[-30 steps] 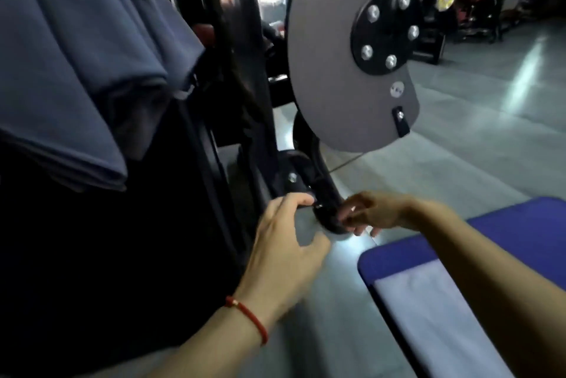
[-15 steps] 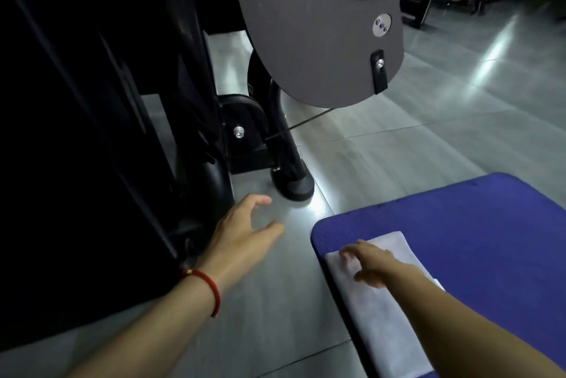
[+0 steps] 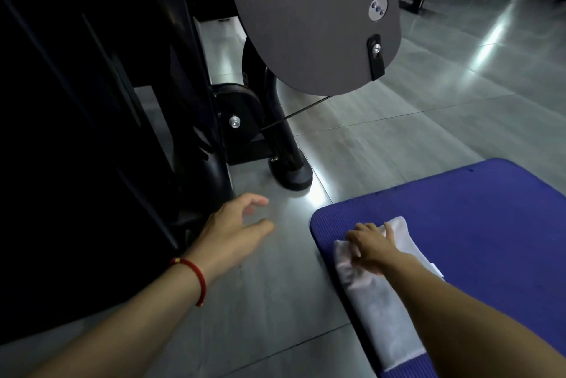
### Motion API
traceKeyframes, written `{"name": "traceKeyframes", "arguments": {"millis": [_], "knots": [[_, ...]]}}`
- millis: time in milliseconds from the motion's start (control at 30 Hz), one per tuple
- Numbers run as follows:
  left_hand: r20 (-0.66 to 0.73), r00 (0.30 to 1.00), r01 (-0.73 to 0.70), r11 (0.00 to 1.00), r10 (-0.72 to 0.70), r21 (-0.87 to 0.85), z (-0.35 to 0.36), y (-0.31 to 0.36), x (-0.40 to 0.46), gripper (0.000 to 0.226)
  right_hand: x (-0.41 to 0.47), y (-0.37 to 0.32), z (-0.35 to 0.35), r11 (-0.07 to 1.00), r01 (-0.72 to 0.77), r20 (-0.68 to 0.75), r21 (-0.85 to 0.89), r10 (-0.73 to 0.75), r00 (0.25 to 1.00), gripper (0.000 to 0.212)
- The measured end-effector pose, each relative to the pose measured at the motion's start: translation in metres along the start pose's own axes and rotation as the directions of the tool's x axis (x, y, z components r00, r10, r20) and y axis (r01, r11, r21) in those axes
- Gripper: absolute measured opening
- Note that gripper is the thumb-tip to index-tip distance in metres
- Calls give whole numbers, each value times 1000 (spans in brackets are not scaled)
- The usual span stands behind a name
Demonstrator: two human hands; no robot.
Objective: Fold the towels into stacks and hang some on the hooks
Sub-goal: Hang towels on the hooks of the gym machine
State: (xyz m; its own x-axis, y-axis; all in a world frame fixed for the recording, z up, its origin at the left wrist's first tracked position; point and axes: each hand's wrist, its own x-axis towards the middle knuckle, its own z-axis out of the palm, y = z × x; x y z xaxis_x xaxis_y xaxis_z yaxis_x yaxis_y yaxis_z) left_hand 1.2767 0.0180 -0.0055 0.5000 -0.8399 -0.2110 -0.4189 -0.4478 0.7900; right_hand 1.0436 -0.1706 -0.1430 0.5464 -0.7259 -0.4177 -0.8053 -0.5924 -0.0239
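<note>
A folded white towel [image 3: 379, 310] is laid along the left edge of a blue mat [image 3: 477, 224], its far end near the mat's far-left corner. The right hand [image 3: 372, 247] is placed on the far end of the towel, fingers curled onto the cloth; whether the cloth is gripped or only pressed cannot be told. The left hand [image 3: 234, 232] is held above the grey tiled floor [image 3: 398, 132], left of the mat, fingers relaxed and spread, nothing grasped. A red cord bracelet [image 3: 196, 275] is worn on the left wrist. A black gym machine [image 3: 92, 102] is seen at the left, with a grey cam plate [image 3: 306, 25] at the top centre and a black round foot [image 3: 291, 177] set on the floor just beyond the left hand. A thin cable [image 3: 294, 116] is run from the plate toward a black pulley [image 3: 237, 120].
</note>
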Motion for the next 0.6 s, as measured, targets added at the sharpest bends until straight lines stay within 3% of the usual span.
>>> {"name": "traceKeyframes", "arguments": {"millis": [167, 300, 367, 500, 600], "knots": [[57, 998, -23, 996, 18, 84, -23, -5, -19, 35, -33, -4, -36, 994, 54, 112, 100, -65, 992, 20], [175, 983, -86, 985, 60, 149, -51, -5, -40, 46, -57, -34, -71, 982, 128, -28, 140, -125, 992, 18], [198, 971, -164, 973, 130, 164, -69, -7, -53, 36, -66, -54, -92, 956, 188, -11, 225, -190, 982, 12], [172, 963, -234, 958, 205, 164, -111, -18, -84, 28, -90, -120, -143, 795, 310, 61, 522, -398, 915, 29], [148, 971, -216, 959, 190, 185, -143, -41, -113, 42, -112, -195, -170, 644, 460, 36, 611, -604, 796, 26]]}}
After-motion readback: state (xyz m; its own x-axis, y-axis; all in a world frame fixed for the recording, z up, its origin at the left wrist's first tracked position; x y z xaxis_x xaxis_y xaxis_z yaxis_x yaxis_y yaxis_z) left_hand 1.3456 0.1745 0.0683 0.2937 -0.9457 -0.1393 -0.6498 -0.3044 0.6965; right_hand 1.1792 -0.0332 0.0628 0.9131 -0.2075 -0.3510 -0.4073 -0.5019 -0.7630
